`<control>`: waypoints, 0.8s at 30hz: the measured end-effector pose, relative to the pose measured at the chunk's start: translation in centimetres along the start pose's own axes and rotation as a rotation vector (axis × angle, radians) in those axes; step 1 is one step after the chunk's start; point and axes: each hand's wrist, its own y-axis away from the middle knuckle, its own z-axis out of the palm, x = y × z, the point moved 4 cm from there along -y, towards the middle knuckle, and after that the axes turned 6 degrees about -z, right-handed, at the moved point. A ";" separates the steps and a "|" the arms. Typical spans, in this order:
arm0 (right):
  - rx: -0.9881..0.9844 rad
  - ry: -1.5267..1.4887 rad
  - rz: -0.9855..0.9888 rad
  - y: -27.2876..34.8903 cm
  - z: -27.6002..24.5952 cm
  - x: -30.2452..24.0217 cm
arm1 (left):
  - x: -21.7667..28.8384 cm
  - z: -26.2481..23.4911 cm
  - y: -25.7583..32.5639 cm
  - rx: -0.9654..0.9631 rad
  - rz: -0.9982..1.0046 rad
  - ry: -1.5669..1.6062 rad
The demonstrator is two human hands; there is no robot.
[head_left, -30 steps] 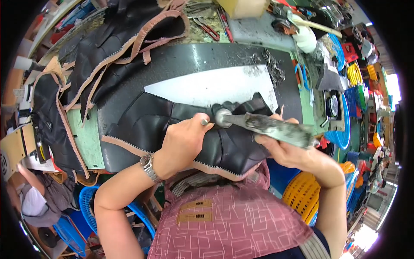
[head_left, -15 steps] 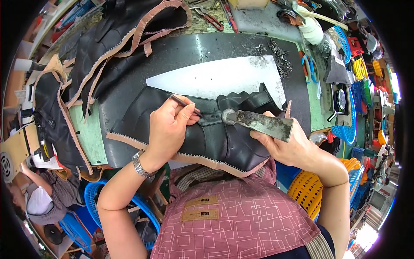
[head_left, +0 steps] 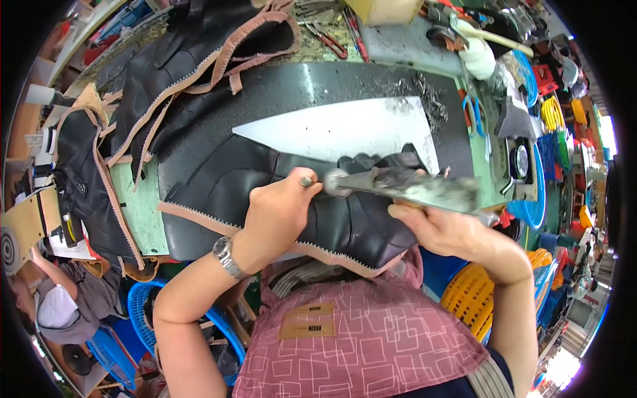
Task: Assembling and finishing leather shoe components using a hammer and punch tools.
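Observation:
A black leather boot upper (head_left: 332, 222) with zigzag-cut tan edging lies flat on the dark work mat (head_left: 219, 119). My left hand (head_left: 282, 212) is closed round a thin metal punch (head_left: 305, 180), held upright so that its round top faces up; its tip is hidden behind my fingers. My right hand (head_left: 444, 229) grips a hammer (head_left: 398, 186), blurred by motion, with a round face and a flared far end. That face is just right of the punch's top. A white pointed template (head_left: 352, 126) with two small holes lies beyond the upper.
More black uppers (head_left: 172, 73) are piled at the left. Scissors (head_left: 473, 116), red-handled pliers (head_left: 328, 41) and dark scraps (head_left: 431, 99) lie beyond the hammer. Blue (head_left: 142, 312) and yellow baskets (head_left: 471, 292) stand below the bench. Another person (head_left: 70, 298) sits at far left.
The punch has gone from slanted to upright, as my left hand turned over it. The hammer has shifted slightly left, its face now close to the punch's top.

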 end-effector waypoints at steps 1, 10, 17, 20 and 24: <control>-0.003 -0.387 0.259 -0.1 0.6 0.8 | -0.8 0.3 -0.1 -0.031 -0.231 0.174; -0.150 -0.343 0.285 -0.7 1.7 -0.2 | -2.7 -0.3 0.5 -0.003 -0.593 0.638; -0.244 -0.266 0.210 -1.8 -0.4 0.0 | -2.0 -0.2 1.0 0.041 -0.353 0.310; -0.188 -0.169 0.081 -1.9 -0.5 -0.4 | -0.8 -0.7 0.9 0.104 0.047 -0.024; -0.068 0.093 -0.128 -1.4 -1.9 -1.1 | 0.8 -0.1 0.3 0.029 0.031 -0.174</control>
